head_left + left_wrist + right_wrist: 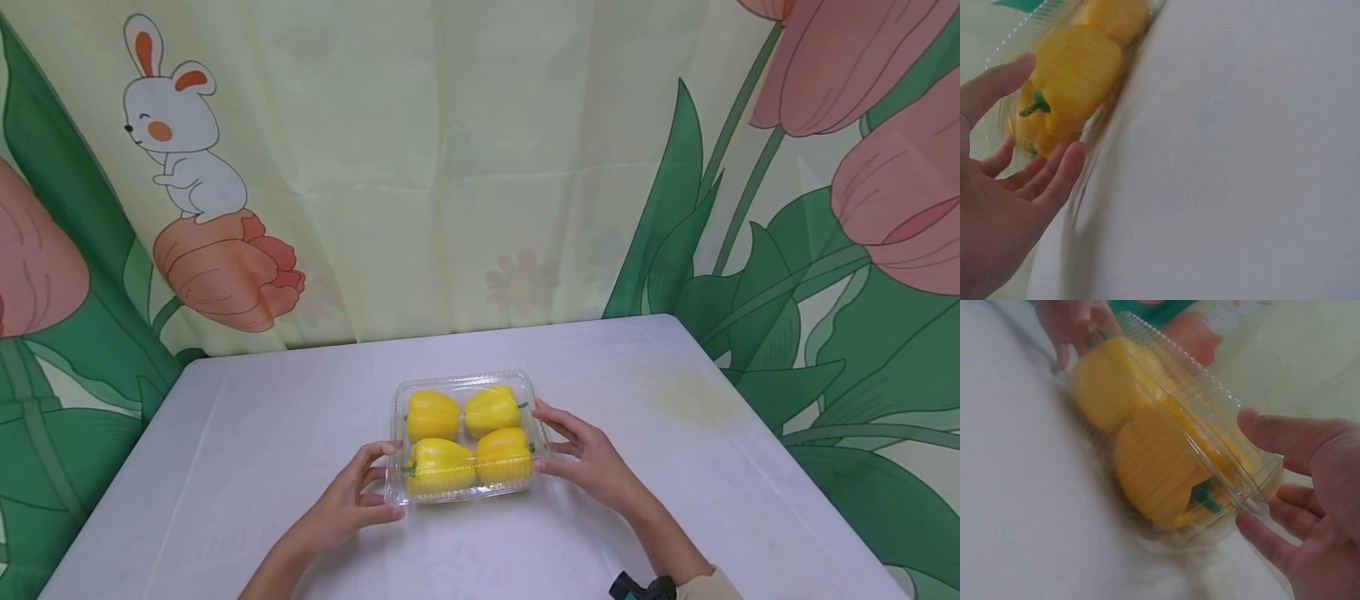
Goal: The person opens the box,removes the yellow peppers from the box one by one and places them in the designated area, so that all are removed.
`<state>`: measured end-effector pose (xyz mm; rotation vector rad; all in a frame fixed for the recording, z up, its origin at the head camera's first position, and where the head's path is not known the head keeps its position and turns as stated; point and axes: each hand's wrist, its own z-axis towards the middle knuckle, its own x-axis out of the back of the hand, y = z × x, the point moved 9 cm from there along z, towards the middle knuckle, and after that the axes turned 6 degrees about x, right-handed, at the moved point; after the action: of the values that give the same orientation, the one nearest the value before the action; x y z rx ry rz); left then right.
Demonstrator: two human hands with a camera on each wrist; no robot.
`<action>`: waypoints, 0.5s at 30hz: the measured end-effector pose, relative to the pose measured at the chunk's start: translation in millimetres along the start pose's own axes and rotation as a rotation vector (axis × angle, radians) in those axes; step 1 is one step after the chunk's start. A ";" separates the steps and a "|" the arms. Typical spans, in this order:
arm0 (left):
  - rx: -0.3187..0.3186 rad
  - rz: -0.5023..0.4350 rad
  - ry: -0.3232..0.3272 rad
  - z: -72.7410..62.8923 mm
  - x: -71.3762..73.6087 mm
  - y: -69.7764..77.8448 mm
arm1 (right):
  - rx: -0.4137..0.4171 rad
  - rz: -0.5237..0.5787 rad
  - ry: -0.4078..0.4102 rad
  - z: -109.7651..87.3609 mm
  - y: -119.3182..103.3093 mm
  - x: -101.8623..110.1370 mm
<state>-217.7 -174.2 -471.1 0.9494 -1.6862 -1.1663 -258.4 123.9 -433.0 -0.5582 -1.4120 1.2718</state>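
1) Clear box w/ 4 yellow peppers: mid counter, can't tell if lifted
2) L hand & R hand half-open, fingers bent round opp ends
3) Hold box lvl, even light pressure, else it may buckle

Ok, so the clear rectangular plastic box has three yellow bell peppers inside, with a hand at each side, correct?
Not three: the head view shows four yellow bell peppers inside the clear rectangular plastic box, with the left hand at one side and the right hand at the other.
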 end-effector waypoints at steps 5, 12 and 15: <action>-0.010 -0.025 0.020 -0.3 1.4 -0.2 | 0.013 -0.008 -0.009 -0.3 -1.9 -0.3; -0.117 0.017 0.054 -0.5 -2.6 8.6 | 0.034 -0.017 -0.014 -0.7 -7.0 -4.5; -0.164 0.067 0.064 0.1 -6.1 13.7 | 0.051 -0.027 -0.022 -0.7 -9.8 -7.3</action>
<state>-217.2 -164.8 -459.4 0.8141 -1.5347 -1.1968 -252.6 114.8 -427.3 -0.4903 -1.3975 1.2920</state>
